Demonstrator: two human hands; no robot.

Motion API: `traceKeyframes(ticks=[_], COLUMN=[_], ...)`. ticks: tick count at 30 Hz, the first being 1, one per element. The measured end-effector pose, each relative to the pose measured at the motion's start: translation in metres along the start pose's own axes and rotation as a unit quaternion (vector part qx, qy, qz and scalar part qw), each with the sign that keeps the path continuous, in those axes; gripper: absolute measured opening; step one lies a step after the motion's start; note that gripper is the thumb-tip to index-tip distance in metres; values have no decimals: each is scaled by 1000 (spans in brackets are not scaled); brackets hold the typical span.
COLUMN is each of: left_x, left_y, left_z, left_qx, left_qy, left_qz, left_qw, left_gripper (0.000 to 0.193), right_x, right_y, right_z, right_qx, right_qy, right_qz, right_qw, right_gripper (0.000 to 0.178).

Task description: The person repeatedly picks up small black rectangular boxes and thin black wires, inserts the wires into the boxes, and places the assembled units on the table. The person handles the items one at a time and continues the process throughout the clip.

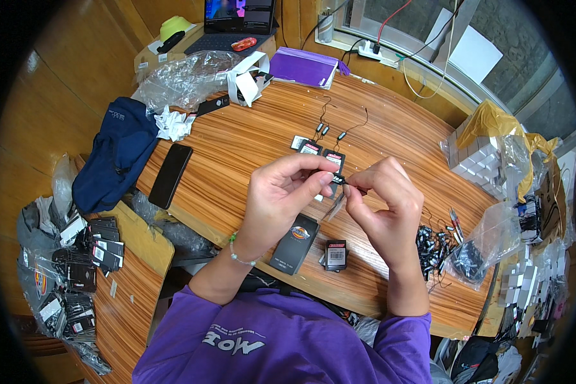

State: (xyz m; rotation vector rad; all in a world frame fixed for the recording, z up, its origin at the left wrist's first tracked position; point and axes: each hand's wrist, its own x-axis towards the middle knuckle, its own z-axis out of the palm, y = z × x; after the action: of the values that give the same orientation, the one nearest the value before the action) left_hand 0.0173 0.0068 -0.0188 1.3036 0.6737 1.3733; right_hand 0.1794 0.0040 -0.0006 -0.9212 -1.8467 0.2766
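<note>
Above the middle of the wooden table [237,137], my left hand [281,189] and my right hand [387,198] meet fingertip to fingertip. Both pinch a black tag string [340,180] with a small black plastic seal on it. A thin tag [335,207], seen nearly edge-on, hangs below the fingers. Just beyond them lie black hang tags [309,148] with their strings stretched away from me. Close under my left wrist is a large black tag [295,244]. A small stack of black tags with white labels [335,255] sits between my forearms.
Right of my right forearm lies a heap of black tag strings [431,249], with tweezers [456,224] and a plastic bag [486,246]. White boxes [477,157] stand far right. On the left are a phone [171,176], a navy cloth [115,153] and tag bundles [105,246]. A purple folder [304,66] lies behind.
</note>
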Motion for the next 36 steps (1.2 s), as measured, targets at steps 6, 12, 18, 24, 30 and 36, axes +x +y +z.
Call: traceKeyframes(ticks=[6, 12, 18, 24, 30, 36], left_x=[0, 2, 2, 2, 2, 2], left_y=[-1, -2, -4, -5, -1, 3], left_z=[-1, -4, -6, -4, -3, -5], left_qx=[3, 6, 8, -2, 55, 74], left_qy=[0, -6, -7, -5, -4, -8], left_qz=[6, -1, -13, 1, 4, -9], left_qw=[1000, 1000, 1000, 1000, 998, 997], left_gripper=[15, 15, 15, 14, 14, 13], right_x=[-1, -2, -2, -1, -3, -3], right_y=[0, 2, 3, 2, -1, -3], right_z=[1, 2, 3, 0, -1, 0], right_qx=[-39, -70, -41, -8, -73, -84], right_qy=[-6, -8, -16, -23, -16, -27], right_qz=[-17, -54, -36, -5, -52, -58], right_qw=[999, 996, 998, 1000, 996, 994], right_gripper=[15, 16, 15, 14, 16, 16])
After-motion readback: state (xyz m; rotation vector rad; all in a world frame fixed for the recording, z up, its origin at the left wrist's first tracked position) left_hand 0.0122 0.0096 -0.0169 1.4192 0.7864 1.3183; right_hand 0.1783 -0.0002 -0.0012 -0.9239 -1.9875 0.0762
